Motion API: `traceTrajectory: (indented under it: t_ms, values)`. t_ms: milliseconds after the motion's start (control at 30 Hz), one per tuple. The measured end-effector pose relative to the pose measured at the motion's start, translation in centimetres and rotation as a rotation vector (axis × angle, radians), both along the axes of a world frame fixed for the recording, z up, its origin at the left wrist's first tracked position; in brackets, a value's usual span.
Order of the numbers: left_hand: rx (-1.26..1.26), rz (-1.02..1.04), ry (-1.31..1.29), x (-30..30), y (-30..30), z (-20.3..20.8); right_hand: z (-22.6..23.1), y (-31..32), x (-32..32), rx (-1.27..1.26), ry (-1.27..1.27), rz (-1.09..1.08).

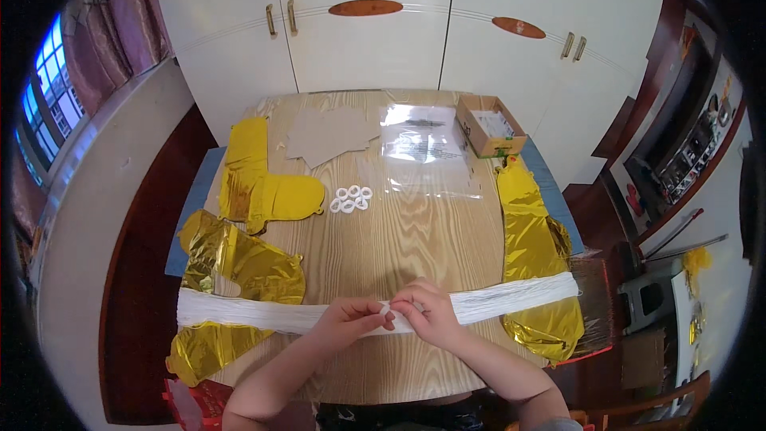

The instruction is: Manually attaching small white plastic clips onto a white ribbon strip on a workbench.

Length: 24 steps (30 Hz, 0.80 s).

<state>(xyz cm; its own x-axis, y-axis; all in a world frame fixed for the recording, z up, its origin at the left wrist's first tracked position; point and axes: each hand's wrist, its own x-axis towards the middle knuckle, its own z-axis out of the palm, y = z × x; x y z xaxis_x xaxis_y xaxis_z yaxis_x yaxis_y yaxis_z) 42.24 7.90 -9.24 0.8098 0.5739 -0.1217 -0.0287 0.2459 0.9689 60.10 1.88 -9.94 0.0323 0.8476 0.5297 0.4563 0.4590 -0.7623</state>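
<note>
White cupboards; wooden table; window

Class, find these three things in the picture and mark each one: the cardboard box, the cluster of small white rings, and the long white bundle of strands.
cardboard box (483,137), head view, on its front wall.
small white rings (351,199), head view, middle of the cluster.
white bundle of strands (255,315), head view, left stretch, clear of the hands.

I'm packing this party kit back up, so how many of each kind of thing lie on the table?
Gold foil balloons: 4, the nearest
White rings: 6, clustered
White string bundle: 1, pinched by left hand and right hand
Cardboard sheets: 2
Clear plastic bag: 1
Cardboard box: 1
Total: 15
</note>
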Motion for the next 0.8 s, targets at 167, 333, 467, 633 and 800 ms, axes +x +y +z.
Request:
traceTrajectory:
  t_ms: [167, 333, 467, 633, 800]
  values:
    - [0.055, 0.028, -0.062, -0.3, 0.2, -0.9, 0.1, -0.1, -0.5, -0.073, 0.059, 0.044]
    - [0.205, 0.076, -0.071, -0.1, 0.3, -1.9, 0.4, -0.1, -0.4, -0.116, 0.074, 0.053]
    - [0.161, 0.100, -0.136, 0.2, -0.1, -1.2, 0.7, -0.2, -0.3, -0.290, 0.176, 0.114]
    - [0.199, 0.098, -0.139, 0.2, 0.0, -2.0, 0.1, -0.2, 0.0, -0.499, 0.426, 0.236]
    - [0.245, 0.157, -0.028, 0.2, -0.2, -1.7, 0.1, -0.1, 0.3, -0.653, 0.458, 0.245]
